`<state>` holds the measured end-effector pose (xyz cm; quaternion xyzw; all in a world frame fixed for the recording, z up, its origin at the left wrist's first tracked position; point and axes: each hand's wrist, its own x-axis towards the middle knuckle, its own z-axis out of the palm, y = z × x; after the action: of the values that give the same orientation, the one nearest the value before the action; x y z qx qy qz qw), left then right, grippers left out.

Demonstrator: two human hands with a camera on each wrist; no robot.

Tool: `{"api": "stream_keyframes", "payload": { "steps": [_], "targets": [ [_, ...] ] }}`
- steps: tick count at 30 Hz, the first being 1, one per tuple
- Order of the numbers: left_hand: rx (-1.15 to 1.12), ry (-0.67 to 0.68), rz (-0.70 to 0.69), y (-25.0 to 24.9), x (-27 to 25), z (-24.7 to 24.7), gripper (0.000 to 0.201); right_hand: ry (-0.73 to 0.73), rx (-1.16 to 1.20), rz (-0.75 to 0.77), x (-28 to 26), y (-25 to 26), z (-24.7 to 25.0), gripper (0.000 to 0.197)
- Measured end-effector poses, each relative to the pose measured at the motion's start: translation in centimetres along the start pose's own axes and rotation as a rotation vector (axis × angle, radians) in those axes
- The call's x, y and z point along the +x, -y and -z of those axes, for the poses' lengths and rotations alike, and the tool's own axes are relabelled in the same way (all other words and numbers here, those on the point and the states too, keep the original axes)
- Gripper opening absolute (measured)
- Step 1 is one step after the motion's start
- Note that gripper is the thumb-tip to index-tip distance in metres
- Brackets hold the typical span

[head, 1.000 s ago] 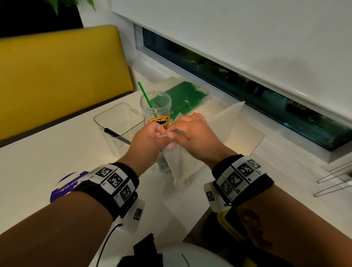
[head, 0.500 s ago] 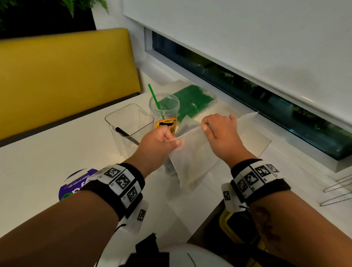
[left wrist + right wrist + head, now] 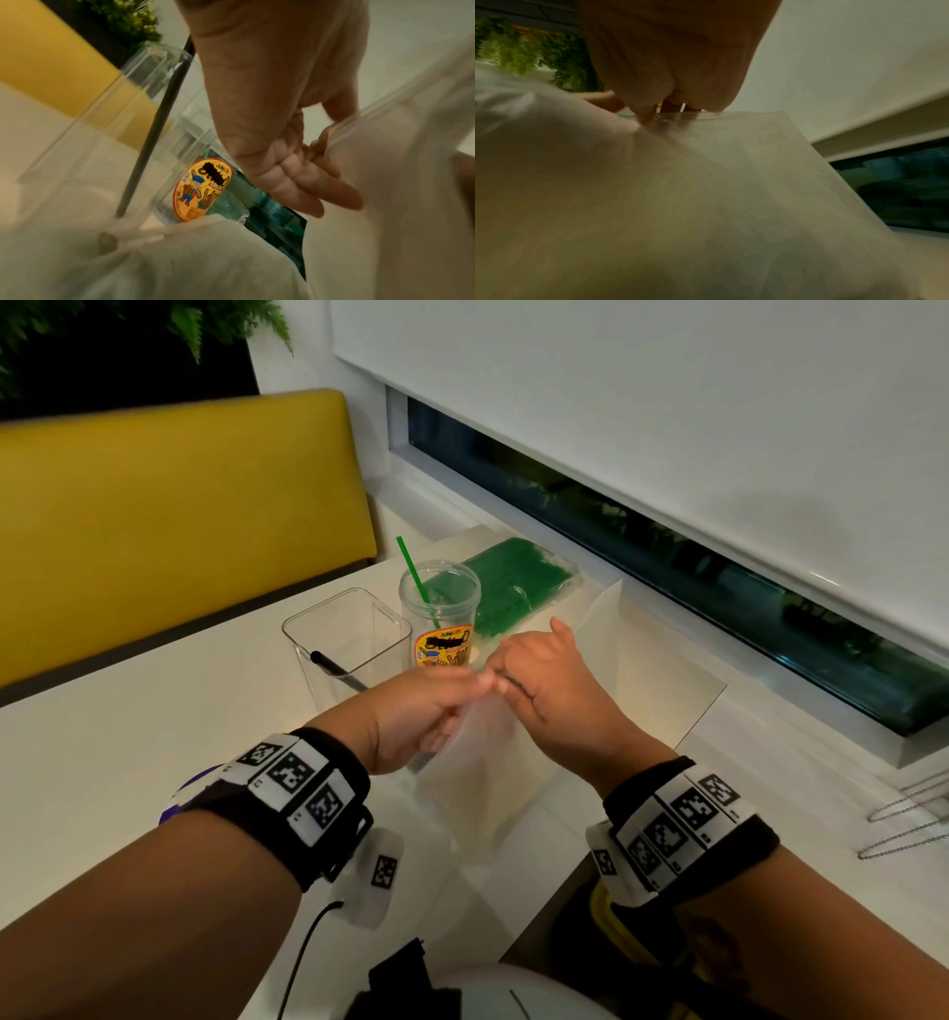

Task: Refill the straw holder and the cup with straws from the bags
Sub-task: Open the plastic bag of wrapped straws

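- white table fills the lower left.
- yellow upholstered bench back at 10 o'clock.
- green foliage at 11 o'clock.
- white roller blind at 1 o'clock, lowered over a dark window strip.
- lighting dim.

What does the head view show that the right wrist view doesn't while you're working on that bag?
Only the head view shows the clear straw holder with one black straw, the cup with one green straw, the bag of green straws behind it, and the left hand.

Only the right wrist view shows the fingers pinching the bag's top edge from below.

Both show the right hand holding the frosted bag, and the window.
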<state>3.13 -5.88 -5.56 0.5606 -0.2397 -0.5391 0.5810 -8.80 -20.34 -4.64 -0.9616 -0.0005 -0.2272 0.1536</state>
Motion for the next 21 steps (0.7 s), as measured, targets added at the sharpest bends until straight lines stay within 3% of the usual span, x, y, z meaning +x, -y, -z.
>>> {"api": "stream_keyframes", "payload": {
  "steps": [2, 3, 9, 14, 21],
  "targets": [
    [0.151, -0.083, -0.090, 0.1, -0.1, -0.2, 0.031, 0.003, 0.014, 0.007, -0.3, 0.1, -0.3, 0.014],
    [0.230, -0.094, -0.121, 0.2, -0.2, -0.1, 0.023, 0.001, 0.018, 0.002, -0.4, 0.0, -0.4, 0.015],
    [0.550, -0.170, -0.232, -0.4, -1.1, -0.3, 0.030, -0.065, -0.080, -0.062, -0.8, -1.5, 0.5, 0.016],
    [0.633, -0.066, -0.303, -0.6, -1.3, 0.7, 0.029, -0.107, -0.163, -0.264, -1.7, -5.1, 1.3, 0.015],
    [0.686, 0.049, -0.127, -1.6, -1.6, 0.1, 0.025, -0.103, -0.069, -0.265, -1.1, -4.8, 1.3, 0.016]
  ]
}}
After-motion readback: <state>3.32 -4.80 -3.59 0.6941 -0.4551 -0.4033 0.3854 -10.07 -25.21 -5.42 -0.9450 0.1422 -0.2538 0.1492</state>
